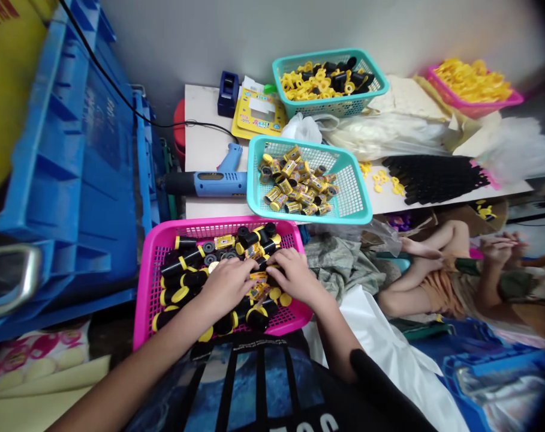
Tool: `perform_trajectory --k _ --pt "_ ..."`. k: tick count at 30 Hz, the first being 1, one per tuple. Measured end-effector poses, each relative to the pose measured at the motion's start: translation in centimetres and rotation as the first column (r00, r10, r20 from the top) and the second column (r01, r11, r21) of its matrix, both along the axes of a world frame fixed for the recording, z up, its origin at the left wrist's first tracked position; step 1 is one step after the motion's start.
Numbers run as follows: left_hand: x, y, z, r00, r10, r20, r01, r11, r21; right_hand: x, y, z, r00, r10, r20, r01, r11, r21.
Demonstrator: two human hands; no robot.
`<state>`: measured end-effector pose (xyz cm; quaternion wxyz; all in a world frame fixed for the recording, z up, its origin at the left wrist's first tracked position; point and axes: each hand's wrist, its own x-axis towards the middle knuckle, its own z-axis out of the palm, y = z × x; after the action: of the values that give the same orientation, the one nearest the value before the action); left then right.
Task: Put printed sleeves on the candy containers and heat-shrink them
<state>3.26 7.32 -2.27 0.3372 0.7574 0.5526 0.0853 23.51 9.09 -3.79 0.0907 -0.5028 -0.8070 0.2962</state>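
My left hand [229, 280] and my right hand [294, 275] meet over a pink basket [141, 282] at my lap. Their fingers are bent and closed around a small black cylinder [261, 263], which shows between the fingertips. Below and around them lie several black cylinders with yellow rims [193, 257], loose yellow discs [274, 293] and black rings [209, 259]. Pieces with a printed yellow label [225, 241] lie among these. Beyond, a turquoise basket [353, 180] holds labelled yellow cylinders [294, 186] with dark ends.
A blue heat gun [222, 183] with a black cord lies on the white table [204, 144]. Behind are a tape dispenser [228, 93], a second turquoise basket [330, 108] and a pink basket of yellow parts [474, 84]. Blue crates [87, 150] stand left; another person [438, 282] sits right.
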Motion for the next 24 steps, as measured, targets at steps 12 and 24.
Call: perform_trajectory --k 12,24 --pt "-3.4 0.9 2.8 0.98 -0.055 0.191 0.04 0.996 0.08 -3.2 1.5 1.0 0.833 0.021 -0.553 -0.124 0.981 -0.149" --pt "-1.8 1.8 2.0 0.363 0.666 0.652 -0.483 0.733 -0.479 -2.2 2.7 2.0 0.725 -0.383 -0.573 0.226 0.917 -0.327"
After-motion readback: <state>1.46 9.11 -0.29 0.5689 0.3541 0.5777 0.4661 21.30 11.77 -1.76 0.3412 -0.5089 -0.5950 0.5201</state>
